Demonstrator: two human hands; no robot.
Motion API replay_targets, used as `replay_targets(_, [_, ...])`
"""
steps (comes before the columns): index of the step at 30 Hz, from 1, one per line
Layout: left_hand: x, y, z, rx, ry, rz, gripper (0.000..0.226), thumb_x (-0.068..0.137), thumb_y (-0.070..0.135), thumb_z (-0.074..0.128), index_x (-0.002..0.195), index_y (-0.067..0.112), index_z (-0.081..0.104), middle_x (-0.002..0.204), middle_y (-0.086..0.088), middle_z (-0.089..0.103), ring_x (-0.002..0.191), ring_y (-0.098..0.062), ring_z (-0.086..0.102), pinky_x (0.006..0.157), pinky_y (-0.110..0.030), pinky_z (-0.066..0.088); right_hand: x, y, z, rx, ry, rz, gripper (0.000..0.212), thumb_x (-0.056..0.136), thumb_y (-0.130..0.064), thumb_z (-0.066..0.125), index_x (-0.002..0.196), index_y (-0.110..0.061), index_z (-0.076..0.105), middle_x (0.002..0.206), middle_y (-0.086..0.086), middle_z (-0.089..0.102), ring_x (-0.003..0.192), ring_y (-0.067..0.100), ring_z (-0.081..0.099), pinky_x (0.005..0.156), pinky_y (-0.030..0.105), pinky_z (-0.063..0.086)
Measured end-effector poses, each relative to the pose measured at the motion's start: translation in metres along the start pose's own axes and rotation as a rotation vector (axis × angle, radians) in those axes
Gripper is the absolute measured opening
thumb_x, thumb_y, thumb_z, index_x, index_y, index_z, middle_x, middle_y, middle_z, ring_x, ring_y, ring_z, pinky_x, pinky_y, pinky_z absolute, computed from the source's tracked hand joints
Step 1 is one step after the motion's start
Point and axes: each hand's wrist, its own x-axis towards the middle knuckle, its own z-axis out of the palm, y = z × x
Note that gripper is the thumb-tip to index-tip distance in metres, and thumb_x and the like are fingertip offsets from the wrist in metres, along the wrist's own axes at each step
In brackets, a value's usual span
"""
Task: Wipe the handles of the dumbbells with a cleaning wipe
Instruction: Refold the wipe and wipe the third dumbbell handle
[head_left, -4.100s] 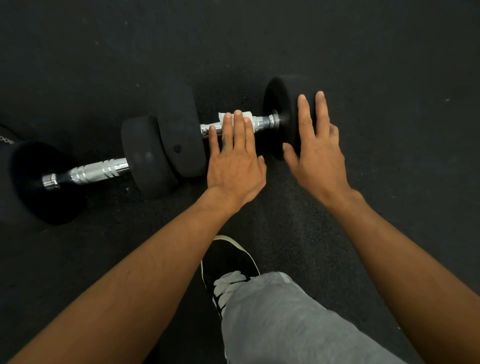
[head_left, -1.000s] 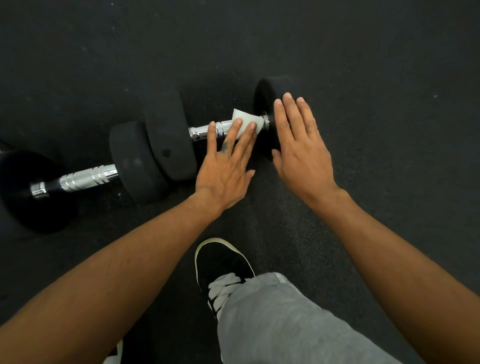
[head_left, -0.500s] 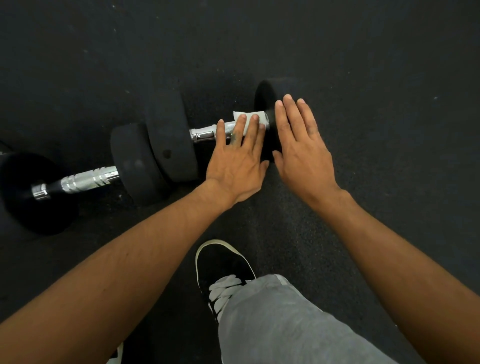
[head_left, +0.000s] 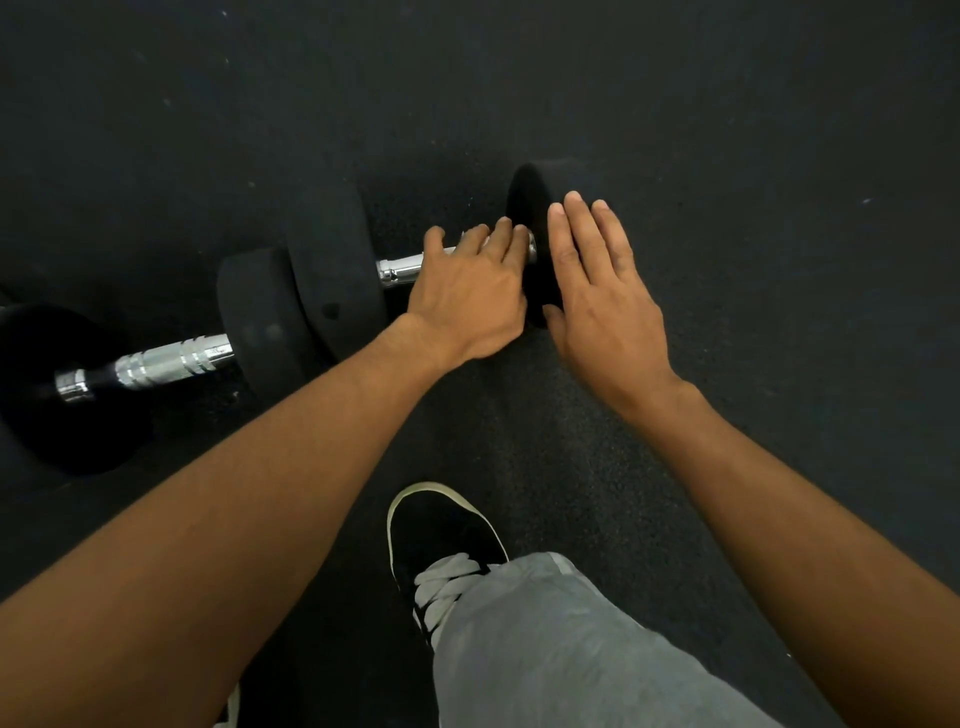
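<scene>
Dumbbell handle runs left-right under the left hand, grip curled over it; right hand, flat, steadies the right weight.

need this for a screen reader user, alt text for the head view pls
A person's left hand covers the chrome handle of a black dumbbell on a dark floor, while the right hand steadies its end weight. A second dumbbell lies left.

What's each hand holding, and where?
Left hand covers the right dumbbell's handle near its right end; wipe hidden. Right hand lies flat on its end weight, no grasp.
</scene>
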Motion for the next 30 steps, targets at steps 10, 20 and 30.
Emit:
replay_targets(10, [-0.027, 0.018, 0.035, 0.234, 0.096, 0.047, 0.068, 0.1, 0.036, 0.029, 0.159, 0.005, 0.015, 0.166, -0.017, 0.014, 0.148, -0.038, 0.023, 0.112, -0.056, 0.029, -0.001, -0.001, 0.002, 0.027, 0.022, 0.003, 0.088, 0.09, -0.015, 0.066, 0.159, -0.009, 0.012, 0.167, 0.012, 0.014, 0.154, 0.031, 0.009, 0.116, 0.051, 0.035])
replay_targets(20, [0.012, -0.003, 0.005, -0.36, 0.375, -0.118, 0.019, 0.096, 0.017, 0.059, 0.112, 0.019, 0.068, 0.103, 0.0, 0.069, 0.095, -0.023, 0.065, 0.083, -0.042, 0.045, -0.002, 0.0, 0.0, 0.022, 0.002, 0.0, 0.089, 0.091, -0.016, 0.066, 0.159, -0.01, 0.009, 0.167, 0.012, 0.012, 0.154, 0.031, 0.008, 0.117, 0.052, 0.034])
replay_targets(30, [0.015, -0.007, 0.024, -0.06, 0.488, 0.014, 0.008, 0.089, 0.019, 0.066, 0.094, 0.015, 0.072, 0.096, -0.004, 0.067, 0.088, -0.026, 0.061, 0.075, -0.042, 0.044, -0.001, 0.0, 0.0, 0.028, 0.008, -0.004, 0.085, 0.092, -0.016, 0.063, 0.159, -0.009, 0.011, 0.167, 0.012, 0.012, 0.154, 0.031, 0.007, 0.117, 0.051, 0.034])
